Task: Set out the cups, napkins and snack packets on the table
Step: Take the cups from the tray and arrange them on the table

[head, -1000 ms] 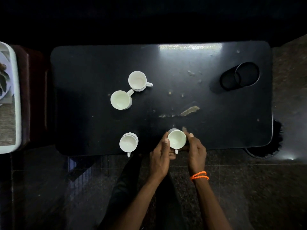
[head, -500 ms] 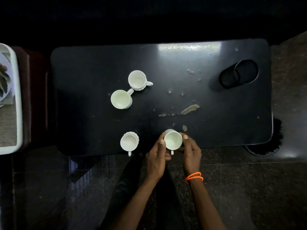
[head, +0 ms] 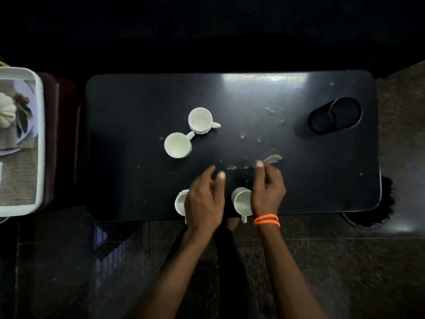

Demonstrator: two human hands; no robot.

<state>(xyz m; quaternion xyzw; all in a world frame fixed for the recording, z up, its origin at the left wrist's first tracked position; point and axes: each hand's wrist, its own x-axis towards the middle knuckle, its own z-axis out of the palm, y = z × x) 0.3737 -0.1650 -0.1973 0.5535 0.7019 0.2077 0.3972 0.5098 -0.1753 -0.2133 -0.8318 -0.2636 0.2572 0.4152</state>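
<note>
Several white cups stand on the black table. Two sit mid-table: a far cup and a near-left cup. Two more stand at the front edge: a front left cup, half hidden under my left hand, and a front right cup, partly covered by my right hand. Both hands hover over the table with fingers apart and hold nothing. No napkins or snack packets show on the table.
A black cylindrical holder lies at the table's far right. A white tray with a plate and mat sits on a stand to the left. Scuffs mark the table top. Dark tiled floor lies below.
Both hands have let go of the front right cup, which now stands at the table's front edge. They have moved forward over the table, fingers spread.
</note>
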